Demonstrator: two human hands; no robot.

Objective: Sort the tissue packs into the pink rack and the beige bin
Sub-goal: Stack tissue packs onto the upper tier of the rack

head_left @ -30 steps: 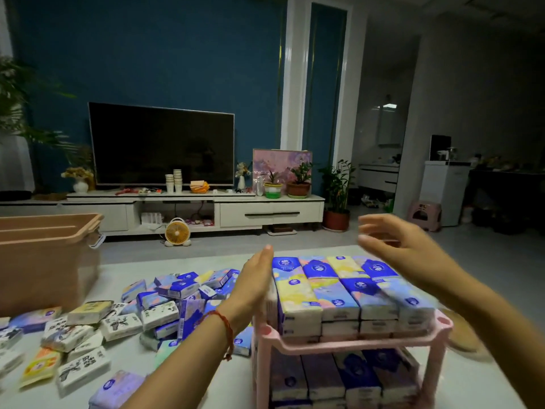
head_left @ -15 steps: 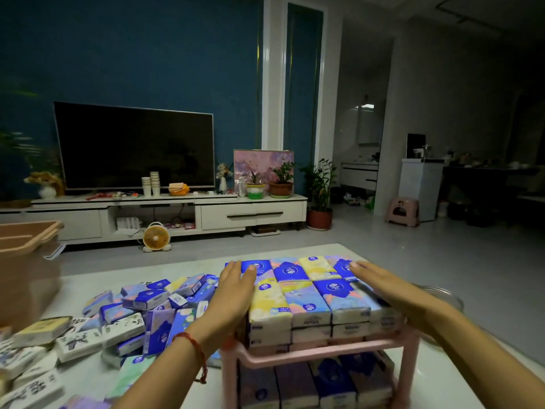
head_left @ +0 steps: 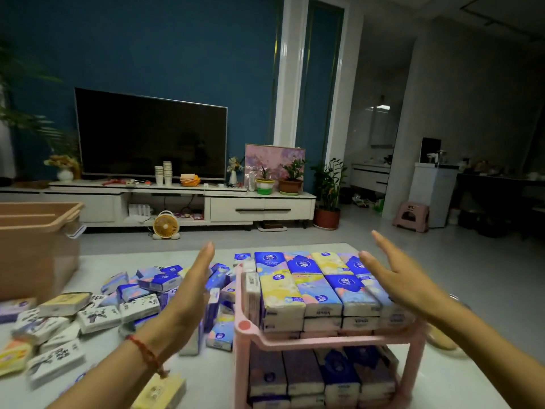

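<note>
- Both hands lifted off the stacked tissue packs (head_left: 318,287); my left hand (head_left: 191,290) and right hand (head_left: 404,278) now hover either side, fingers straight, holding nothing.
- Packs fill pink rack (head_left: 324,342), near right edge of table (head_left: 141,256).
- At left edge, beige bin (head_left: 35,255); loose packs (head_left: 118,308) lie between.

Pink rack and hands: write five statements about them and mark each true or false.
1. Both shelves of the pink rack hold tissue packs. True.
2. The left hand grips a pack. False: it is open, fingers straight, holding nothing.
3. The right hand is open at the top packs' right edge. True.
4. The beige bin stands right of the rack. False: it stands far left.
5. No packs lie outside the rack. False: loose packs lie piled left of it.
</note>
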